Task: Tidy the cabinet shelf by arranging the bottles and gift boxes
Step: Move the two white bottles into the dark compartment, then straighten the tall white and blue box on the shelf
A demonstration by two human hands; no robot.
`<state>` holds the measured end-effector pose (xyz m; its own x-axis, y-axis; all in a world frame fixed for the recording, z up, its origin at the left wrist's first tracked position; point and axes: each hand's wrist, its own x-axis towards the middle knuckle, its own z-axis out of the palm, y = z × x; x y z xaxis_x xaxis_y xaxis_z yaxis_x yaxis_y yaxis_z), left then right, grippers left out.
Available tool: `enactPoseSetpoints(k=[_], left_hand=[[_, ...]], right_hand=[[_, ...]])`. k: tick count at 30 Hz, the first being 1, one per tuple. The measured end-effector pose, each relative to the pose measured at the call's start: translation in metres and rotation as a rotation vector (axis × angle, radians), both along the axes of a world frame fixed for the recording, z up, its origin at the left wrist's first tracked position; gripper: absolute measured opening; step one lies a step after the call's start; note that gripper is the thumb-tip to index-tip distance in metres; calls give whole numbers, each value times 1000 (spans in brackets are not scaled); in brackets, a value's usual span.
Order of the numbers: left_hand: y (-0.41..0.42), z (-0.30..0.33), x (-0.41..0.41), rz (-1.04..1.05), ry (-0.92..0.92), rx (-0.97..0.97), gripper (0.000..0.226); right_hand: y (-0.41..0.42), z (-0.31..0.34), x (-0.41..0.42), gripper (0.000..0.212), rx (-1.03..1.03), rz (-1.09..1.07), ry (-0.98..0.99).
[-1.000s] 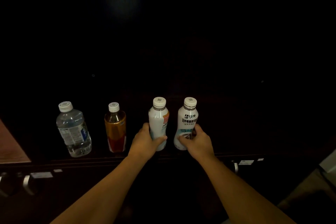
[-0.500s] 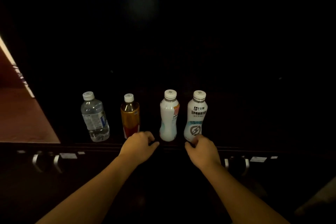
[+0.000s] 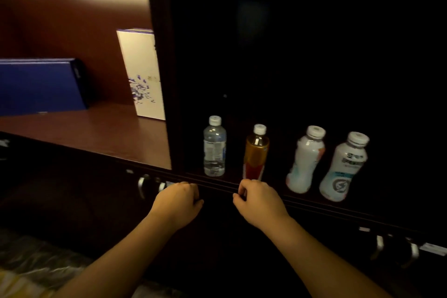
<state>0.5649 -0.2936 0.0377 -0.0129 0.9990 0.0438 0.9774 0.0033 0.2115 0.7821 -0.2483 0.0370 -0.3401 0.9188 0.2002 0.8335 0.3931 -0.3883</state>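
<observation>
Dark wood cabinet fills the view, with two compartments side by side and a row of metal handles (image 3: 142, 185) under the shelf edge. On the left, in the reddish compartment, a blue box (image 3: 40, 86) lies low against the back and seems to lean a little, and a white box (image 3: 142, 75) with a purple flower print stands upright just beside the divider; the two are well apart, so I judge the gift boxes are not yet arranged. To the right of the divider, in the very dark compartment, four bottles stand upright in one row near the front edge: a water bottle (image 3: 214, 146), a tea bottle (image 3: 256, 152) with amber liquid and a red label, a white bottle (image 3: 305, 159) with some pink on it, and a second white bottle (image 3: 344, 167) with a grey round mark. They are evenly spaced and do not touch, so the bottle part looks finished to me. Both hands hover at the shelf edge below the bottles: the left hand (image 3: 177, 199) has its fingers curled and its grip holds nothing, and the right hand (image 3: 258, 199), just under the tea bottle, is curled in the same way and also holds nothing.
</observation>
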Motion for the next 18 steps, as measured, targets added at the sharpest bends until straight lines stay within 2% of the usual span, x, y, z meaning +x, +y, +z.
enactPoseSetpoints(k=[9,18], left_hand=[[-37,15,-189,132,1,76,21],[-16,34,-343,132,43,105,29]], right_hand=[[-34,14,-205,18,62,122,-65],[-15,33,-344,23,40,25,-94]])
